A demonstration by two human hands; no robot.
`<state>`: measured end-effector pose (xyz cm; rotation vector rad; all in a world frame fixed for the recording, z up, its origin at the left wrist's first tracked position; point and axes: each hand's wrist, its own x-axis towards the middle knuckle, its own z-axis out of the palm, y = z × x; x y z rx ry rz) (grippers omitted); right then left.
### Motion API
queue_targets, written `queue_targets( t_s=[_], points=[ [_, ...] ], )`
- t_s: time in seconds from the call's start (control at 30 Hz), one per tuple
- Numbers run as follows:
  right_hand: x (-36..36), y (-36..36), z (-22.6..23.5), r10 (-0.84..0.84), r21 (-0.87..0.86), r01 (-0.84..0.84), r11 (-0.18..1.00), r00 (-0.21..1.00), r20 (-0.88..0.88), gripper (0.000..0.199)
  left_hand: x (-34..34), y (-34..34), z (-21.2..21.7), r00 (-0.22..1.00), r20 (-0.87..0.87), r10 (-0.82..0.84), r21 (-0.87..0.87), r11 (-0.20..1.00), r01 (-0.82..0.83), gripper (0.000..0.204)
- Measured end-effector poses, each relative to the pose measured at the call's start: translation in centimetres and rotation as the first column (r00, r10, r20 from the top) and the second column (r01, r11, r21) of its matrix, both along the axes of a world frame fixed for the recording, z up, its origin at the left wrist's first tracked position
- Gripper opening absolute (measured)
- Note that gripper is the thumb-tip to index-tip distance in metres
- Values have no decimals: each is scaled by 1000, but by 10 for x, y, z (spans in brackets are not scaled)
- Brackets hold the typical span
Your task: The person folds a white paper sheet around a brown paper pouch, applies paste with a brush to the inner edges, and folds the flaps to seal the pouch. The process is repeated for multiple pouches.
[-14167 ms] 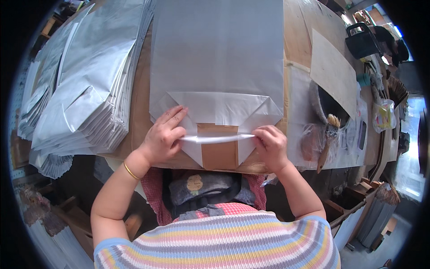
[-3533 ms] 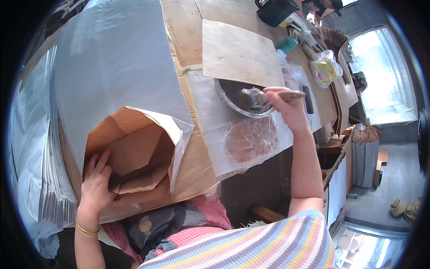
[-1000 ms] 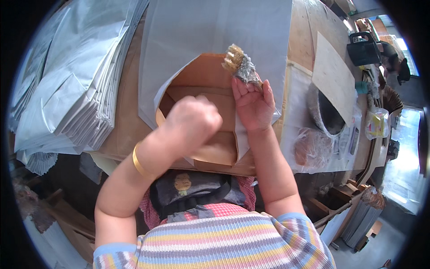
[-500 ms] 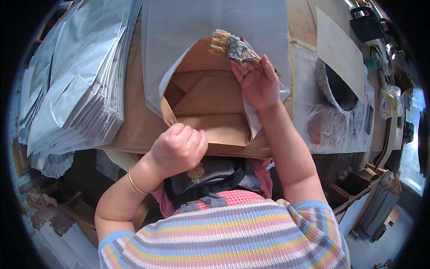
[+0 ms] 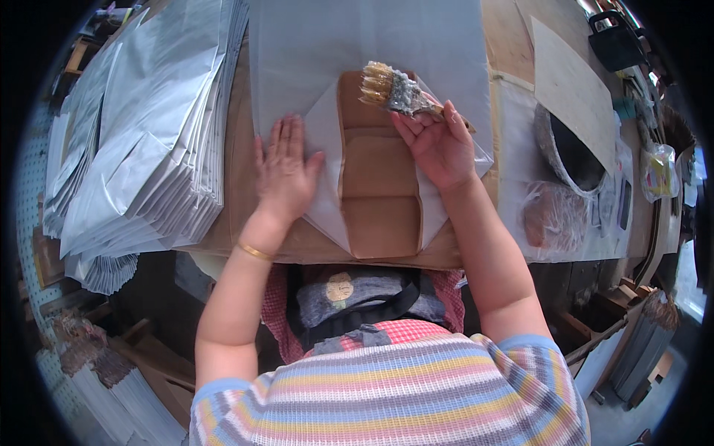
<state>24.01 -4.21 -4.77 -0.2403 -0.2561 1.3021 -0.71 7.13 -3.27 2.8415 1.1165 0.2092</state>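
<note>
Half a second ago the left hand [image 5: 285, 176] was a raised fist near the front edge of the worktop [image 5: 513, 33]; now it is lying flat on the left grey flap of the paper bag [image 5: 372, 44], its fingers together and stretched out, only the thumb standing a little apart. The bag's bottom, which was standing open before, is now lying pressed flat, showing brown panels between two grey triangular flaps.

The right hand [image 5: 439, 145] is holding a paste brush [image 5: 394, 88] over the upper part of the brown panels, its fingers clamped on the handle. The pale bristles are pointing toward the left side, and grey dried paste is covering the brush neck.

The bag is lying in the middle of the worktop, its folded bottom reaching toward the front edge, just before the person's striped shirt.

Along the left edge a thick stack of flat grey bags [image 5: 141, 149] is lying, fanned and partly hanging over the edge. Near the right edge a dark round bowl [image 5: 569, 152] is standing, partly under a pale sheet of cardboard [image 5: 569, 82]. Just before the bowl a crumpled clear plastic wrap with something brown inside [image 5: 554, 215] is lying. At the far right corner a black box-like thing [image 5: 616, 41] is standing, and a yellow packet [image 5: 658, 172] is lying at the right edge; what is printed on it is too small to tell.
</note>
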Motion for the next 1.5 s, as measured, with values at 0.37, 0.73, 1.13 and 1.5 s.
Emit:
queue_targets(
  t_s=[0.37,0.73,1.13,1.5],
  points=[
    [2,-3,0,23,18,-23,1000,1000,1,41,11,-47,-12,991,130,39,-7,999,-38,71],
    [0,-4,-1,25,33,-25,999,1000,15,43,26,-17,9,936,330,123,-169,983,-70,75],
    [-1,3,-5,26,41,-25,999,1000,-1,43,53,-36,88,611,-373,-698,16,653,757,5],
    [9,1,2,134,-16,-134,991,991,5,42,43,-50,102,642,-508,-574,-485,807,337,13]
  ],
)
